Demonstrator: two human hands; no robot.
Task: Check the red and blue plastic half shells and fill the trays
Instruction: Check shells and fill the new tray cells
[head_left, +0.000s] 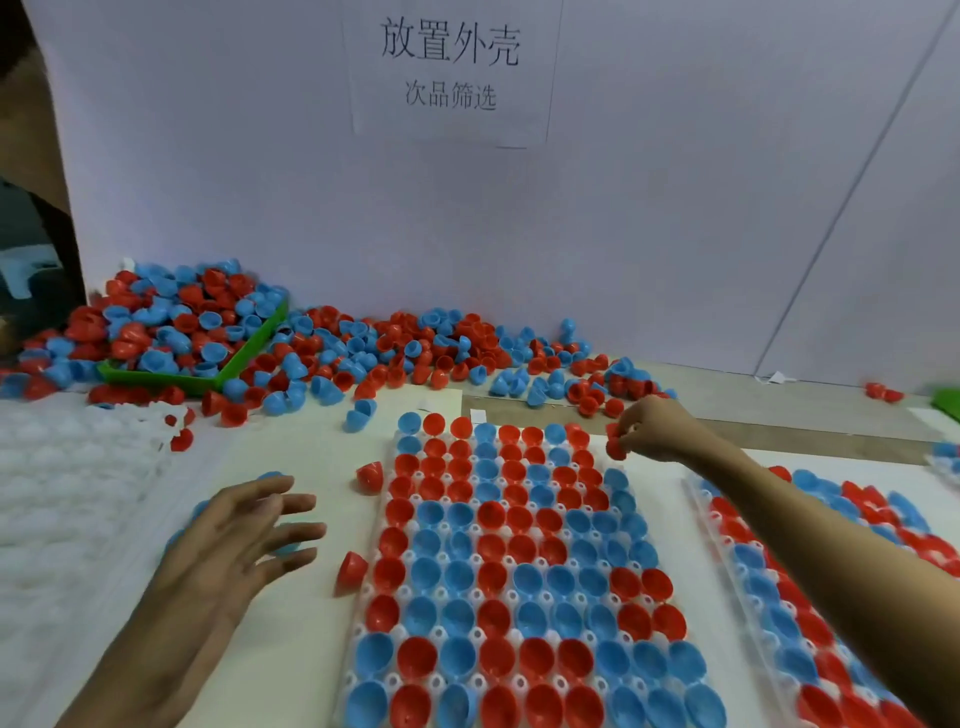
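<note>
Trays come first: the middle tray (524, 571) before me sits nearly full of red and blue shells. My left hand (244, 535) hovers beside it, fingers spread. My right hand (652, 431) pinches red shells (615, 446) at its far corner.

Red and blue plastic half shells (322, 353) lie mixed in a loose heap, spilling over a bright green plastic bin (249, 348). The white moulded tray (511, 564) shows red and blue cups in uneven patches. Stacked empty trays (67, 483) are plain white; the backdrop (623, 208) is pale lilac-white.
</note>
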